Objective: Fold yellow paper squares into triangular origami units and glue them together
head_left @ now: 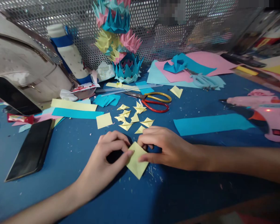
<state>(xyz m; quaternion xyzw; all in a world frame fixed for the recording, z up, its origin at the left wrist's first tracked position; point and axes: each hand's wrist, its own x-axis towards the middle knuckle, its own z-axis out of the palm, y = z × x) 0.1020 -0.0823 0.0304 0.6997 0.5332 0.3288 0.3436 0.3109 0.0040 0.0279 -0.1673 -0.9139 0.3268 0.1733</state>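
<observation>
A small yellow paper square [137, 165], turned so one corner points toward me, lies between my hands over the blue table. My left hand [109, 155] grips its left edge, thumb on top. From the right, my right hand [164, 147] holds the other edge between thumb and curled fingers. Just beyond are several small folded yellow pieces [125, 125] and a flat yellow square [104, 120]. Scissors with red and yellow handles [157, 101] lie behind them.
Two phones [31, 149] and a bag [25, 62] are at left, with a bottle [70, 53] beside the bag. A pink glue gun [268, 112] and a blue strip [212, 124] lie right. Folded paper flowers [128, 68] stand behind, near light-blue scissors [204, 81].
</observation>
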